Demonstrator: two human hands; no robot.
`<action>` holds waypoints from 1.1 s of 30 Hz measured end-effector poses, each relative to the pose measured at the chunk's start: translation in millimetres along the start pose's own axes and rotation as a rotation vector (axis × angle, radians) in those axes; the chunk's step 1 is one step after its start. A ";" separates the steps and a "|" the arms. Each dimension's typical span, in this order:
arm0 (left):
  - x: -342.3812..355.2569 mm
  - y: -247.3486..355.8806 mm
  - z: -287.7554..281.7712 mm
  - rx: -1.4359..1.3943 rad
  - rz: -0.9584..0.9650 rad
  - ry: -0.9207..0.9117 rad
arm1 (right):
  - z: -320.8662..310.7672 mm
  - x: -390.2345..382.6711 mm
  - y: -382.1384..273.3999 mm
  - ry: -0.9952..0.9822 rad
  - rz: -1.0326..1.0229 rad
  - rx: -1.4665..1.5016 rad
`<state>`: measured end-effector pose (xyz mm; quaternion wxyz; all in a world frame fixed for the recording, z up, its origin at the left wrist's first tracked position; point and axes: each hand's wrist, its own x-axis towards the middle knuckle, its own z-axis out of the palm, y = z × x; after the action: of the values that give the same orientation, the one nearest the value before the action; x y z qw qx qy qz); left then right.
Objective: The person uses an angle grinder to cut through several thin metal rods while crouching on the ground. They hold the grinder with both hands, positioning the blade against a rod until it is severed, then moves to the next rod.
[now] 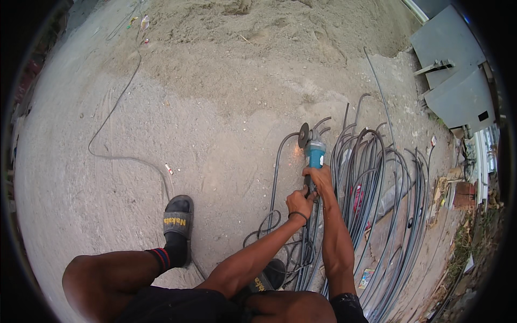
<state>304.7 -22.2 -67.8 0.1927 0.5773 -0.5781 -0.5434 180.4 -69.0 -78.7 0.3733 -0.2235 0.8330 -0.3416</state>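
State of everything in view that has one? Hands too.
Angle grinder: running, sparks beside the disc
Left hand: closed on rear grip
Right hand: closed around grinder, ahead of left
Metal rods: many bent, loosely bundled
Cord: slack, curving across ground
Left sandal: worn, over dark sock

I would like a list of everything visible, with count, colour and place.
angle grinder: one, teal, right of centre
disc: one, dark, grinder's far end
sparks: uncountable, orange, beside the disc
bars: many, grey, right side
cable: one long, grey, left side
panels: at least two, grey, upper right
brick: at least one, reddish, right edge
litter: several pieces, mixed colours, scattered
ground: one, grey, throughout
sandals: two, dark, lower area
left hand: one, ungloved, on the grinder's rear
right hand: one, ungloved, ahead of the left
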 end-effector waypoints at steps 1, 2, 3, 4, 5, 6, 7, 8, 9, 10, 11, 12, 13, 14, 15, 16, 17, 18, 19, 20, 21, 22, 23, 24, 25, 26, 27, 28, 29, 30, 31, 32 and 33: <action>-0.5 0.0 0.6 -0.001 0.001 -0.001 | 0.5 2.0 2.3 0.010 0.012 -0.003; -0.8 0.0 1.1 -0.005 -0.001 -0.001 | 0.2 3.8 4.7 0.021 0.023 -0.007; -1.1 0.2 1.7 -0.010 -0.002 -0.001 | -1.2 5.4 7.2 0.023 0.023 -0.008; -0.8 0.3 0.8 -0.009 -0.003 0.000 | -0.7 4.3 5.0 0.019 0.047 -0.019; -0.1 0.8 0.0 -0.013 -0.014 -0.013 | -0.7 3.2 2.8 0.015 0.070 -0.031; 0.2 1.2 -0.8 -0.018 -0.025 -0.026 | -1.2 2.0 0.5 0.014 0.071 -0.030; 0.6 0.6 -1.0 -0.018 -0.025 -0.024 | -1.7 0.1 -3.4 0.001 0.068 -0.031; 1.1 -0.1 -1.2 -0.012 -0.012 -0.013 | -1.5 -1.2 -6.0 -0.013 0.065 -0.031; 1.4 -0.9 -1.6 -0.006 0.000 -0.002 | -0.7 -1.6 -7.2 -0.015 0.064 -0.030; 1.0 0.0 -1.4 -0.007 0.001 -0.002 | -1.6 -1.3 -7.7 -0.008 0.082 -0.053; 0.6 0.7 -1.4 -0.002 -0.008 -0.008 | -2.3 -1.0 -8.1 -0.001 0.100 -0.075; 0.6 1.3 -1.5 0.002 -0.017 -0.013 | -2.3 -0.7 -8.5 -0.001 0.099 -0.076; 0.7 0.7 -1.6 0.002 -0.018 -0.012 | -1.2 -0.9 -7.5 0.004 0.093 -0.070; 1.0 -0.1 -1.9 -0.010 -0.021 -0.016 | -0.1 -0.8 -6.7 0.009 0.087 -0.064; 1.3 -0.8 -2.2 -0.021 -0.025 -0.019 | 0.7 -0.5 -6.1 0.007 0.087 -0.065; 1.7 -0.3 -2.5 -0.020 -0.025 -0.019 | 0.6 1.0 -5.3 -0.006 0.073 -0.052; 2.0 0.3 -2.8 -0.022 -0.018 -0.015 | 0.6 2.5 -4.5 -0.019 0.059 -0.038; 2.3 0.9 -3.1 -0.022 -0.011 -0.010 | 0.6 3.9 -3.5 -0.019 0.059 -0.037; 2.2 2.3 -3.8 -0.024 -0.010 -0.011 | -0.2 5.9 -1.2 -0.014 0.065 -0.042; 2.1 3.6 -4.6 -0.034 -0.028 -0.043 | -0.8 7.8 1.2 -0.008 0.072 -0.047; 1.9 5.2 -4.9 -0.045 -0.046 -0.075 | -1.0 9.1 4.3 -0.006 0.072 -0.048; 2.0 2.1 -3.6 -0.046 -0.046 -0.072 | 1.6 10.6 8.3 0.015 0.062 -0.042; 1.5 -0.9 -1.9 -0.032 -0.022 -0.040 | 3.9 12.5 11.9 0.036 0.051 -0.035; 1.5 -3.6 -0.1 -0.018 0.002 -0.008 | 5.7 15.2 15.0 0.034 0.049 -0.036; 1.3 -3.7 0.8 -0.019 0.001 -0.010 | 5.9 17.0 17.6 0.050 0.052 -0.050; 1.2 -3.5 1.8 -0.022 -0.008 -0.013 | 5.2 18.5 20.3 0.065 0.055 -0.065; 1.1 -3.2 2.8 -0.025 -0.016 -0.016 | 3.4 19.4 23.1 0.068 0.056 -0.066; 1.8 -3.6 2.0 -0.023 -0.016 -0.014 | 3.7 17.3 20.2 0.052 0.047 -0.050; 2.5 -3.9 1.2 -0.018 -0.014 -0.015 | 4.1 14.9 16.4 0.036 0.038 -0.033; 3.0 -4.2 0.5 -0.012 -0.011 -0.017 | 4.5 14.0 13.9 0.035 0.038 -0.031; 3.3 -3.6 0.8 -0.013 -0.009 -0.017 | 3.0 13.7 11.6 0.018 0.052 -0.034; 3.4 -3.2 1.0 -0.014 -0.006 -0.016 | 1.7 13.2 9.5 0.000 0.067 -0.037; 3.5 -2.8 1.3 -0.015 -0.003 -0.016 | 0.2 12.2 7.8 0.002 0.066 -0.037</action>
<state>304.0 -24.1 -72.0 0.1917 0.5725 -0.5745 -0.5526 172.1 -71.6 -90.2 0.3794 -0.2024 0.8464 -0.3141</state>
